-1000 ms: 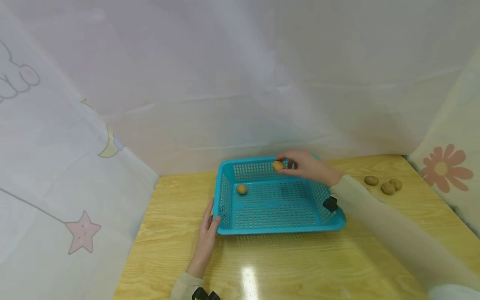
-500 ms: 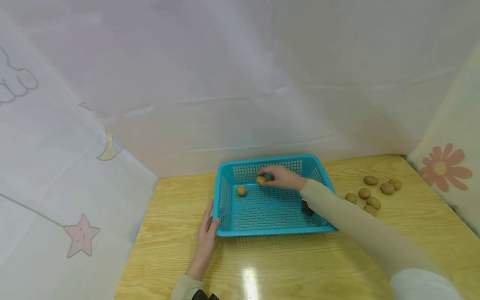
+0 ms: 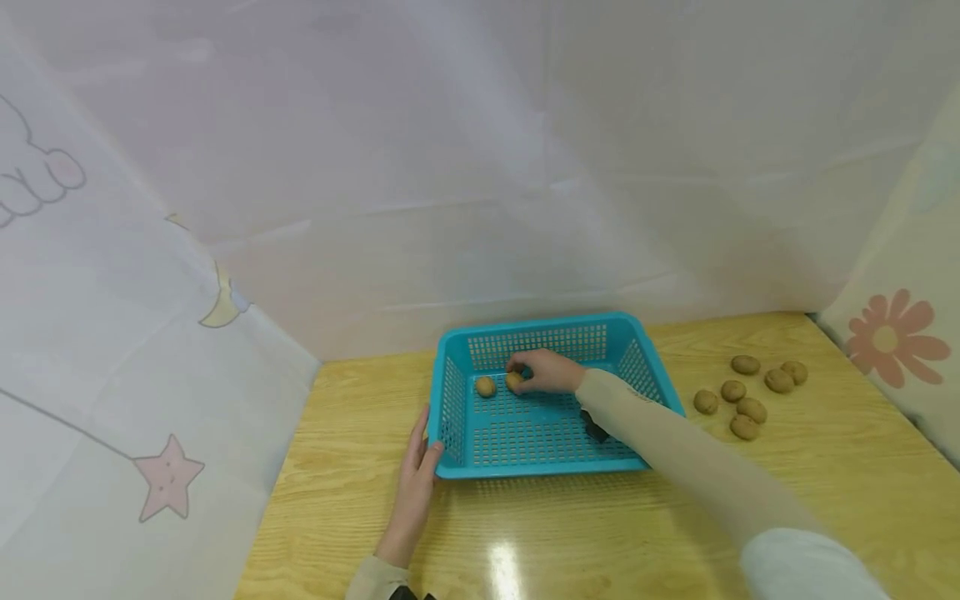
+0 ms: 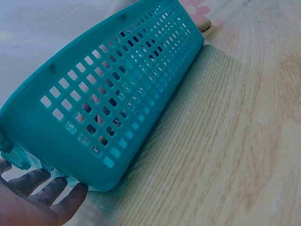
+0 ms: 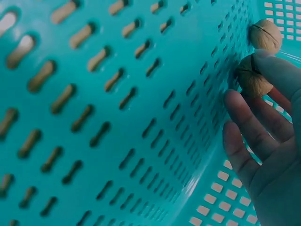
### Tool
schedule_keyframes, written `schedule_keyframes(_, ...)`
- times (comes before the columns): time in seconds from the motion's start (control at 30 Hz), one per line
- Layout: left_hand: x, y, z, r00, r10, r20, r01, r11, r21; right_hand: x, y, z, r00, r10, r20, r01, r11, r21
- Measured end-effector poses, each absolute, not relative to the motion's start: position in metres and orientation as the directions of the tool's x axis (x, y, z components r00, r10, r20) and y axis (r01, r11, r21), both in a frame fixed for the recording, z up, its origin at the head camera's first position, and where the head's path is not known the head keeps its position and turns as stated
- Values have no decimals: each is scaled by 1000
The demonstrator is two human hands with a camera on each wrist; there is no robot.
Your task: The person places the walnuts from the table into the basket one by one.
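A blue-green plastic basket (image 3: 540,471) with slotted walls stands on the table. In the head view my right hand (image 3: 547,371) is down inside it, pinching a walnut (image 3: 513,382) near the basket floor. Another walnut (image 3: 485,386) lies just left of it; the right wrist view shows this second walnut (image 5: 265,36) close beside the held walnut (image 5: 254,77), whose seam is visible. My left hand (image 3: 415,483) rests against the basket's left end, fingers extended along the outside. In the left wrist view its fingers (image 4: 51,190) touch the end wall below the rim.
Several loose walnuts (image 3: 733,390) lie on the wooden table (image 3: 600,533) right of the basket. A pale fabric backdrop (image 3: 487,183) rises behind the table, with printed panels on both sides.
My right hand has carried the walnut left and down into the basket, beside the other walnut. As the arm moved, more loose walnuts came into view. The left hand stays at the basket.
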State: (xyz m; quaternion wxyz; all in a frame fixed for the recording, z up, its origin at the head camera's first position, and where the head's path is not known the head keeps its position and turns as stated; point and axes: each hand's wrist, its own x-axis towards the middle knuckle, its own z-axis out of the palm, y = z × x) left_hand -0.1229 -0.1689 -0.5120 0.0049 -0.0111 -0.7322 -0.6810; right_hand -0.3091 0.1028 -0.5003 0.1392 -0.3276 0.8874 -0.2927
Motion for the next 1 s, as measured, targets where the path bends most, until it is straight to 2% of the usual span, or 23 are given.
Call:
schedule_keyframes(0.3,-123,-167,-512,-1000,15,22,23,64,998,-311,104,-494,-752,-656,-68,-506,640,-579)
schedule_keyframes(0.63,-122,-169,-512,-1000,5,17,18,72,997,-306,127,-458,-744,-667,-45,-515,615,-597)
schedule_keyframes(1.0,-122,-169,-513,-1000,10,30,30,65,997,-277,160,-420,-758,-652,13,-532,606,-591)
